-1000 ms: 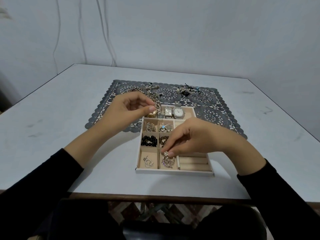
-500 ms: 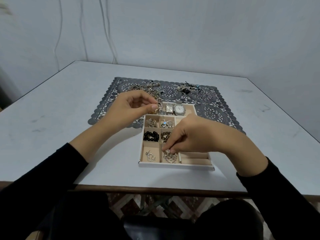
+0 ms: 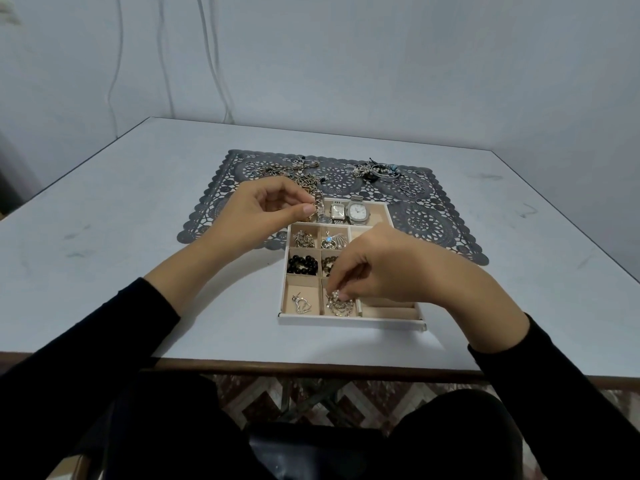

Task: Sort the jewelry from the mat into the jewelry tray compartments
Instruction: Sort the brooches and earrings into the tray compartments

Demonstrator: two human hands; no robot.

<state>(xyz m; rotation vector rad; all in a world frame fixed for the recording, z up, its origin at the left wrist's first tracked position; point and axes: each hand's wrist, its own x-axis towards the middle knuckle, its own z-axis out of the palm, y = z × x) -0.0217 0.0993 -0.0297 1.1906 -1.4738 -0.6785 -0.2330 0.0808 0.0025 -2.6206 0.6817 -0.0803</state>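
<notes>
- Head view, the step: you look to be handling two pieces at once. One is a metal link band at the far-left corner of the jewelry tray. The other is a sparkling cluster in the tray's near row, middle compartment.
- Finish one before the other. Settle the cluster flat inside its walls before letting go. That way no strand hangs over the divider toward the heart-shaped piece in the tray's near-left compartment.
- Then feed the link band lengthwise into the tray's long far compartment, beside the two watches, rather than dropping it across their faces.
- Your left hand is closed down small, with the fingers curled. Thumb and forefinger pinch the link band just over the tray's far-left corner. The band's lower end may already touch the tray floor, but your fingers hide too much to be sure.
- Your right hand hovers over the tray's middle with its fingers bunched and pointing down. The tips pinch the top of the cluster, whose bulk already lies in its compartment.
- Left to sort: on the mat, beyond the tray's far edge, lie a tangle of chains toward the tray's left and a knot of bracelets toward its right. Some loose rings lie off the tray's far-right corner.
</notes>
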